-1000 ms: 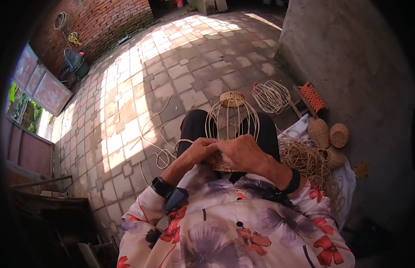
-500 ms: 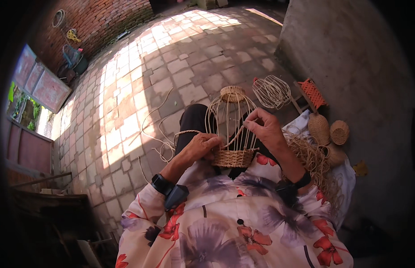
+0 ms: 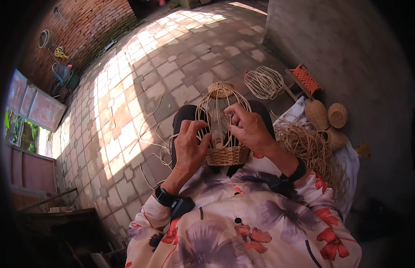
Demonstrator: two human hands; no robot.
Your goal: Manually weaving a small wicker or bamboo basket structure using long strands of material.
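Note:
A small wicker basket frame [image 3: 227, 157] rests upright at my lap, between my knees. Its base is tightly woven, with bare upright stakes [image 3: 217, 107] rising to a woven ring [image 3: 221, 90] at the top. At its left side, my left hand [image 3: 191, 143] has thumb and fingers apart, close to the stakes. My right hand [image 3: 250, 129] is at the right stakes with its fingers curled in; whatever they grip is hidden. A long pale cord [image 3: 160, 143] trails over the paving to the left and runs behind my left hand.
To the right lie a tangled heap of cord [image 3: 301, 143] on white cloth [image 3: 350, 178], woven pieces [image 3: 316, 114], a loose stake frame [image 3: 264, 83] and a stool with orange webbing [image 3: 305, 78]. A concrete wall [image 3: 350, 62] stands on that side. Paving [image 3: 122, 116] stretches ahead.
My left hand has lifted off the woven base and spread its fingers. The right hand has shifted left with the basket in the picture, its fingers now curled at the stakes. The view has turned slightly.

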